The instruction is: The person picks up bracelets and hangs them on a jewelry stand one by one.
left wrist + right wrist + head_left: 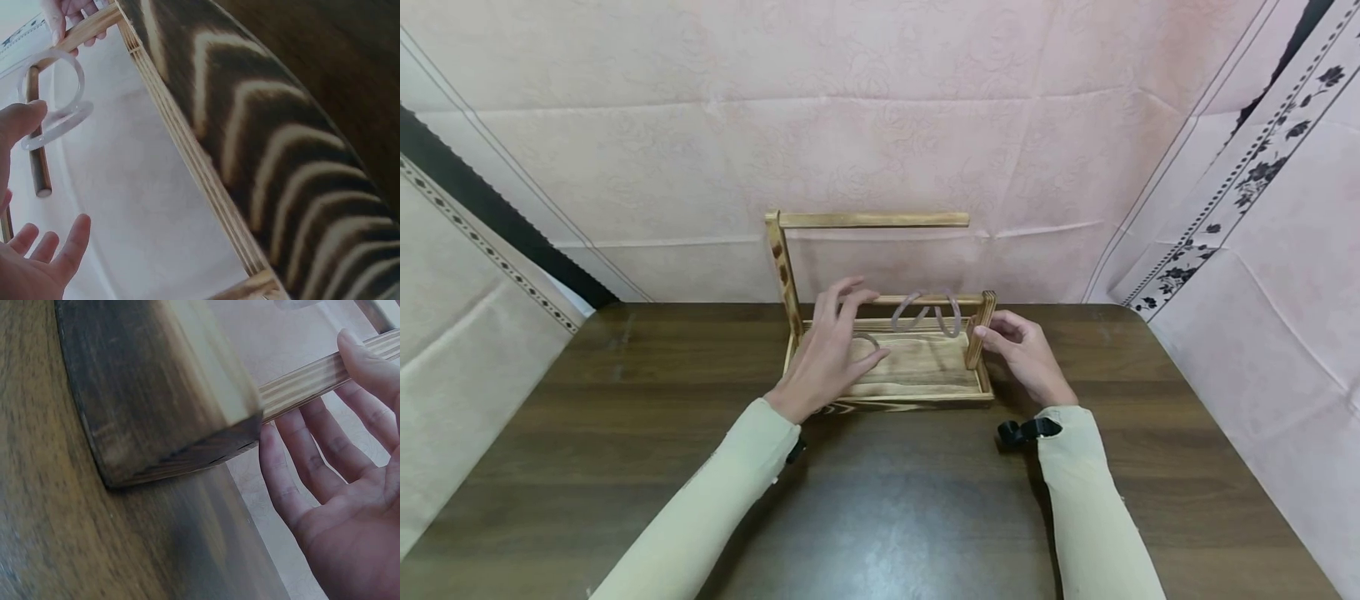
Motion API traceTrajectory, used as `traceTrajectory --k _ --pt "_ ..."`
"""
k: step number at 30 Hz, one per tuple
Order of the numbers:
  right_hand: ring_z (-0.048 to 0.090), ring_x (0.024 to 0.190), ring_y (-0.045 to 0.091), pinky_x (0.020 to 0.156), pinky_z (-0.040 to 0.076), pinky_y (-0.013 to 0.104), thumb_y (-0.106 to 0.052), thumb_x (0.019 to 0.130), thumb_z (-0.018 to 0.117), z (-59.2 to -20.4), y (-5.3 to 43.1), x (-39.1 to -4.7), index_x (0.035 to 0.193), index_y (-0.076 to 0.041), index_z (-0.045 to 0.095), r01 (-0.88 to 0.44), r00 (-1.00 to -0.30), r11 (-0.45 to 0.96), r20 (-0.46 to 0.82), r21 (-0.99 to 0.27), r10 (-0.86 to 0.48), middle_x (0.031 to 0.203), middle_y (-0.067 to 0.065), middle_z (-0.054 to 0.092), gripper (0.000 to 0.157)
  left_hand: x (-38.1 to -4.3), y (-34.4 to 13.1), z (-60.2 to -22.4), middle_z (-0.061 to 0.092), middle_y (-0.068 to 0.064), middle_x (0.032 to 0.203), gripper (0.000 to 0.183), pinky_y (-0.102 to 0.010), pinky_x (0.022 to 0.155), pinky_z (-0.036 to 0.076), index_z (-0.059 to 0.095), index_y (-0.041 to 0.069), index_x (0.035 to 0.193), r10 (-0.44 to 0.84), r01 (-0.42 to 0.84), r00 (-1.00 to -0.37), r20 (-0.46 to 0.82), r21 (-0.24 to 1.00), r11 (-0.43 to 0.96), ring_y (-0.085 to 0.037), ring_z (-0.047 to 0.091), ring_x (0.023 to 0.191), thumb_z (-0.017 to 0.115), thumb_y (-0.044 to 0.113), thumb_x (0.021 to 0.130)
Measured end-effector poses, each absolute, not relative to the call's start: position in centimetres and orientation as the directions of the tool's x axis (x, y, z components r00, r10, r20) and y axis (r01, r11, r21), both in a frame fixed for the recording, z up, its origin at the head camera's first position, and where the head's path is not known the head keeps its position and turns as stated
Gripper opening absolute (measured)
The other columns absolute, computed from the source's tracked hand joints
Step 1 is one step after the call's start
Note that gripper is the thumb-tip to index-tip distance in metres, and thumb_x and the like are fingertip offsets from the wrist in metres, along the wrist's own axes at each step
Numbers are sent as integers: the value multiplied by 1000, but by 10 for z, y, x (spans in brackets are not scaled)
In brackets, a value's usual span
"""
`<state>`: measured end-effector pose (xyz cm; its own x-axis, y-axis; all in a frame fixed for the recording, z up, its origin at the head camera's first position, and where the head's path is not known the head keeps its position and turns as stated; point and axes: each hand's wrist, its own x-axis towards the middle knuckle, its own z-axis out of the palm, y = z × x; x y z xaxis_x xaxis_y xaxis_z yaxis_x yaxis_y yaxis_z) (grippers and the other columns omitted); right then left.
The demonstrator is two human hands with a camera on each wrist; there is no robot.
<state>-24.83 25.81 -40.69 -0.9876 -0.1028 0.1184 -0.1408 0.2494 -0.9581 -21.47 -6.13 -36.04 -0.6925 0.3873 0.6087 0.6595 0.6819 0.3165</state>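
A wooden jewelry stand [917,400] with a shallow tray base has an upper bar [872,220] on its left post and a lower bar on its right post [981,329]. Two translucent pale bangles [953,315] hang on the lower bar [39,164]. My left hand [827,350] hovers over the tray's left side, thumb and fingers spread apart, holding nothing. In the left wrist view its thumb overlaps the bar near the bangles; contact is unclear. My right hand [1022,346] grips the right post between thumb and fingers. A thin grey arc beside the left thumb is unclear.
The stand is near the back edge of a dark brown wooden table [887,500]. Behind hangs a pale pink patterned cloth [880,150], with more cloth at both sides. A black wrist strap [1030,431] sits at the right cuff.
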Motion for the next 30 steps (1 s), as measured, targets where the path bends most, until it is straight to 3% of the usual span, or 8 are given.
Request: traceTrajectory --k 2,8,11,21,27,30 --pt "67 101 8 95 57 31 -36 98 70 -407 259 -248 128 -2 63 -144 -987 250 121 -957 -103 111 3 69 46 -214 -65 -361 33 -14 157 76 -42 81 60 44 15 143 379 663 -690 617 327 674 -33 42 135 87 29 83" --pt "67 101 8 96 57 33 -37 98 70 -406 259 -247 129 -3 63 -143 -988 256 121 -956 -100 112 4 68 47 -212 -77 -364 33 -14 157 78 -48 108 49 43 16 145 359 648 -707 610 355 673 -31 37 143 87 30 82" --pt "67 100 8 95 57 32 -36 98 70 -406 258 -247 128 -3 63 -139 -988 263 118 -955 -95 112 4 68 45 -211 -82 -366 36 -15 155 72 -48 112 44 46 14 143 337 644 -710 618 378 665 -31 37 143 85 28 84" --pt "67 100 7 94 58 30 -34 99 69 -408 257 -248 128 -1 62 -137 -989 263 117 -955 -91 111 3 68 44 -217 -99 -371 58 -15 127 33 -46 102 44 60 6 126 147 623 -674 724 449 641 -32 49 120 71 15 96" --pt "67 100 7 94 57 29 -33 99 68 -407 256 -248 129 1 61 -153 -986 253 132 -955 -98 110 1 69 47 -223 -108 -376 55 -19 114 30 -46 86 47 60 1 123 -15 602 -661 750 542 587 -36 52 102 69 8 95" --pt "67 99 7 92 57 26 -32 99 68 -407 258 -247 128 0 62 -152 -987 257 133 -954 -92 108 -2 69 44 -225 -111 -378 49 -22 117 37 -44 87 49 54 0 127 -75 576 -676 733 590 566 -35 50 105 68 8 94"
